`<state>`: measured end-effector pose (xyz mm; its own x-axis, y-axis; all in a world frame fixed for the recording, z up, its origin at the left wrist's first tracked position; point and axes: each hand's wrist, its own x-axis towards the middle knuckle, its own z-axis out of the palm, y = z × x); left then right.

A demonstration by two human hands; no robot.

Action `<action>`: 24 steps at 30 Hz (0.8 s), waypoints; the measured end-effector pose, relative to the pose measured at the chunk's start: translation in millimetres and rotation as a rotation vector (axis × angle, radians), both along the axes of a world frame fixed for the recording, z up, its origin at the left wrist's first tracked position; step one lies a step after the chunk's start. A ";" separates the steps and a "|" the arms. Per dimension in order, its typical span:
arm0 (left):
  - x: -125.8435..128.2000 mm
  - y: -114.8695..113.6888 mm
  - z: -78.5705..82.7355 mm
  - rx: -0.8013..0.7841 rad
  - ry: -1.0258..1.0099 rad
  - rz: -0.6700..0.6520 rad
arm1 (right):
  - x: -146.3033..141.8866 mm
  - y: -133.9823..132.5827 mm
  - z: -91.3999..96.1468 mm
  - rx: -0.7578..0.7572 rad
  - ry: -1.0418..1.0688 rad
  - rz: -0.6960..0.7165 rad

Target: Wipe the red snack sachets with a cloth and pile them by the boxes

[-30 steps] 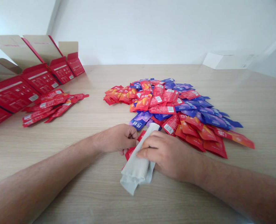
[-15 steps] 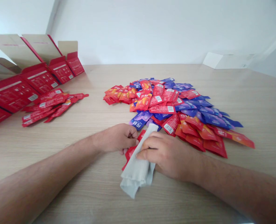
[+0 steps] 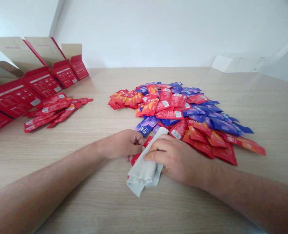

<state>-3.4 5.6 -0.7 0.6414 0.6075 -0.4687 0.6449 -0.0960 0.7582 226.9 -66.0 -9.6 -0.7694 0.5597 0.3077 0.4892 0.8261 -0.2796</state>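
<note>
Well, far left of the grip, what comes first?

Open red cartons (image 3: 43,83) in a row, pale inner flaps standing up, well left of both hands. Nearer the grip, a loose heap of red sachets (image 3: 56,112) on the pale wood-grain table (image 3: 268,97).

And at the grip itself?

First the left hand (image 3: 120,144): fingers curled inward, fingertips (image 3: 140,140) right at the edge of a folded grey cloth (image 3: 142,172). Pinching or merely touching, impossible to tell from this view. Next, the right hand (image 3: 175,159): fingers pressed together and laid across the cloth, thumb out of sight, so no clear pinch there either. Under the cloth's left edge, a red sachet (image 3: 135,159), mostly covered, between the two hands.

Step in hand, then?

Judging by the pose, cloth held down over that sachet, hands close together, neither spread.

Next move calling for what?

Probably a loosening of those right fingers before any lift of the cloth.

Right of the grip and beyond?

A big mixed pile of sachets (image 3: 182,113), red, orange and violet-blue, just beside the right hand; far off, a white box (image 3: 238,63).
</note>
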 end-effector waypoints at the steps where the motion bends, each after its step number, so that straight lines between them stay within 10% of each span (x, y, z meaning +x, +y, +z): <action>1: 0.0 0.4 0.0 0.005 -0.003 0.002 | -0.5 -0.4 0.4 0.007 -0.010 0.030; 24: -0.8 1.2 0.0 0.023 -0.002 0.002 | -1.2 -0.9 1.8 0.005 -0.047 0.083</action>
<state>-4.2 6.8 -0.7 0.6410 0.6194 -0.4532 0.6438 -0.1125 0.7569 225.7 -66.9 -7.8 -0.8270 0.4917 0.2727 0.4314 0.8659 -0.2532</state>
